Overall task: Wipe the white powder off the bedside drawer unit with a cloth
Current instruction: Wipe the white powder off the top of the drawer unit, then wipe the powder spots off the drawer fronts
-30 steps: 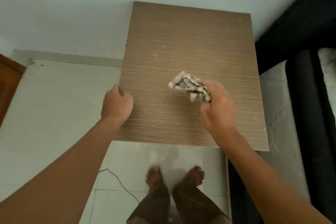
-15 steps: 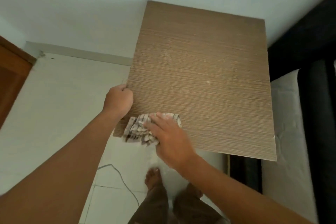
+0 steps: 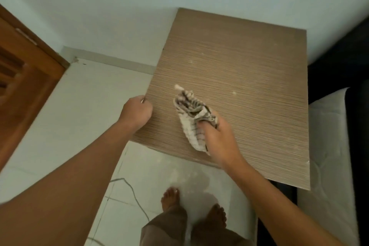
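Note:
The bedside drawer unit (image 3: 249,70) shows its brown wood-grain top, seen from above. A few small specks of white powder (image 3: 234,93) lie on the middle of it. My right hand (image 3: 220,142) is shut on a crumpled checked cloth (image 3: 191,118) and presses it on the top's near-left part. The cloth stretches away from my fingers toward the centre. My left hand (image 3: 136,111) grips the unit's left edge with curled fingers.
A pale wall runs behind the unit. A brown wooden door (image 3: 22,78) stands at the left. A dark bed frame with a white mattress (image 3: 329,146) is at the right. Below are white floor tiles with powder dust (image 3: 185,177), a thin cable (image 3: 131,189) and my bare feet.
My right hand has swept the cloth from the top's near-left corner back toward the middle. The view has shifted left. My left hand stays on the left edge.

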### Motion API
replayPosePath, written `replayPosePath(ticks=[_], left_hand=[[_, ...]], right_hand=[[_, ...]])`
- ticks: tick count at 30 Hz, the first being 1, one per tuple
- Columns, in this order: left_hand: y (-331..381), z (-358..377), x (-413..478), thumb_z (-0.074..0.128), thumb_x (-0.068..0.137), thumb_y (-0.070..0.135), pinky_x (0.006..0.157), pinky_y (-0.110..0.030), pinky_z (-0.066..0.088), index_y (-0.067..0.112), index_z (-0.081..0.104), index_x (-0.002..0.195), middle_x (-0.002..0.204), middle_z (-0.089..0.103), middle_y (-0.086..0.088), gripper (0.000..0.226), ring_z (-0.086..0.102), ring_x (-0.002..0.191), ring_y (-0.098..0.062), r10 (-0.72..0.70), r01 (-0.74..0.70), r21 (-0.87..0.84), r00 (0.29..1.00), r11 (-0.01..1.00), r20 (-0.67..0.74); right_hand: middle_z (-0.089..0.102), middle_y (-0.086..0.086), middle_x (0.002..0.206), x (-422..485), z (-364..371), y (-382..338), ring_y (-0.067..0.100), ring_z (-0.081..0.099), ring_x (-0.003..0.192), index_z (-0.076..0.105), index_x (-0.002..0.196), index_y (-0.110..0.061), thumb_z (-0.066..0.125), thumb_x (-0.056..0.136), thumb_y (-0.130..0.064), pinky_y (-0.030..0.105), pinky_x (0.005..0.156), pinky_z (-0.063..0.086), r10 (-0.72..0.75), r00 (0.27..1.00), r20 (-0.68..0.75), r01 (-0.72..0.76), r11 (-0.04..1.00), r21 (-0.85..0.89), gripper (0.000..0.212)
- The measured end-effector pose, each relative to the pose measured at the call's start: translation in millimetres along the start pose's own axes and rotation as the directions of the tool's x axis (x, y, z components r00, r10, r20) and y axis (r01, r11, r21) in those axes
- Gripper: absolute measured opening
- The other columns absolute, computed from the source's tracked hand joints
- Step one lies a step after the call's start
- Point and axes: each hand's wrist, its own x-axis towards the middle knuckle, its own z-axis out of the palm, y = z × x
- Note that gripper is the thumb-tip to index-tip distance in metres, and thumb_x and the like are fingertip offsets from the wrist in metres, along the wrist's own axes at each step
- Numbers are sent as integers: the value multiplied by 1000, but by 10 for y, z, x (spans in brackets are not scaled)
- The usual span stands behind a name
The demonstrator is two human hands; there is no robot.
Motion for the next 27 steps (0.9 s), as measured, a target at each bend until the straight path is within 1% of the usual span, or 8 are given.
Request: replayPosePath(ticks=[3, 6, 10, 14, 17, 19, 23, 27], left_hand=[[-15, 59, 56, 41, 94, 23, 76, -29, 37, 19, 67, 105, 96, 63, 2, 29, 57, 91, -22, 34, -34, 30, 999, 999, -9], [2, 124, 188, 43, 93, 28, 74, -30, 39, 19, 65, 98, 89, 62, 4, 25, 57, 85, -21, 82, -80, 46, 996, 996, -39], [96, 229, 394, 43, 90, 38, 82, -36, 47, 17, 65, 96, 95, 65, -1, 31, 59, 90, -24, 151, -143, 72, 982, 987, -114], [246, 293, 592, 40, 91, 42, 80, -34, 43, 12, 62, 96, 95, 61, -4, 37, 57, 94, -28, 230, -205, 151, 957, 967, -179], [321, 312, 726, 40, 91, 46, 81, -35, 43, 9, 64, 109, 104, 64, -6, 46, 58, 102, -31, 292, -252, 203, 934, 946, -203], [323, 327, 796, 40, 91, 48, 77, -35, 41, 8, 62, 115, 111, 62, -8, 51, 57, 97, -29, 321, -272, 235, 924, 933, -208], [243, 337, 899, 40, 83, 51, 67, -34, 41, 4, 64, 106, 100, 64, -11, 58, 58, 85, -29, 395, -330, 264, 884, 906, -249], [122, 364, 819, 43, 83, 53, 85, -38, 47, 4, 60, 121, 121, 61, -15, 64, 58, 103, -35, 420, -358, 241, 854, 902, -305]], right_hand=[[75, -2, 95, 276, -136, -111, 19, 72, 89, 69, 100, -24, 59, 90, -19, 48, 85, 56, 188, 975, -120, -142, 939, 314, 15], [74, 2, 101, 445, -180, -118, 19, 71, 92, 64, 114, -16, 62, 89, -19, 47, 84, 56, 194, 968, -156, -103, 882, 459, 25], [75, 2, 96, 610, -189, -112, 19, 72, 89, 64, 107, -14, 61, 91, -14, 44, 83, 57, 120, 974, -193, -8, 867, 499, 17], [76, 2, 91, 690, -184, -117, 20, 72, 87, 66, 99, -13, 61, 90, -12, 45, 83, 57, 13, 979, -205, 90, 871, 484, 10], [76, 2, 91, 676, -195, -97, 19, 72, 87, 65, 101, -13, 60, 91, -12, 44, 83, 57, -97, 975, -199, 180, 871, 458, 11], [76, 3, 93, 636, -225, -55, 19, 72, 87, 64, 104, -12, 59, 91, -12, 43, 82, 57, -163, 968, -193, 234, 863, 447, 14], [76, 2, 91, 476, -302, 92, 18, 73, 84, 63, 104, -11, 59, 91, -13, 41, 81, 58, -319, 931, -178, 364, 846, 389, 14], [76, 4, 93, 270, -363, 293, 19, 73, 86, 62, 108, -7, 59, 91, -10, 43, 82, 57, -412, 885, -215, 465, 782, 416, 18]])
